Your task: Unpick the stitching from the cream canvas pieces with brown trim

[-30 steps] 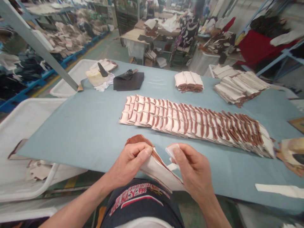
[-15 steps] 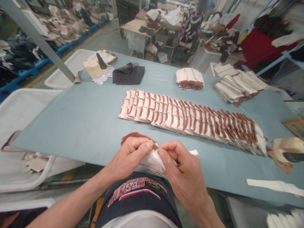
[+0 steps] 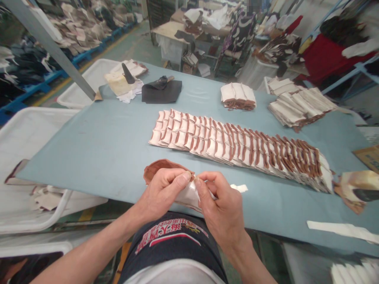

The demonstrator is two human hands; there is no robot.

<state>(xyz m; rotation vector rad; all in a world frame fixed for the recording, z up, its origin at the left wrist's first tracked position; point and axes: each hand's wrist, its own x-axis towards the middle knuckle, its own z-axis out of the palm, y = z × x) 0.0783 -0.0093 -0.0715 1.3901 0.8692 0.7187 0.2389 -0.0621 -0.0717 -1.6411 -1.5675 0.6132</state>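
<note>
Nearest me is the worker's dark apron with red and white lettering, and just beyond it two bare hands work close together at the near edge of the blue-green table. The left hand has its thumb pressed down on a curled forefinger, gripping the edge of a brown-and-white piece, whose brown part fans out on the far side of the knuckles while its pale part hangs toward the apron. The right hand, just beside it, has thumb and forefinger pinched together on a white strip at that same edge; the fingers hide so much that I can't tell whether they grip the piece too. The strip's end seems to show past the right knuckles. Over on the near right lies a longer white strip, and a white bin stands at the left. Across the middle runs a long overlapping row of pieces, white with brown edges. Farther back sit a black cloth, a small bundle and, to the right, a larger pile. Beyond the table, someone in a patterned garment is by another worktable.
</note>
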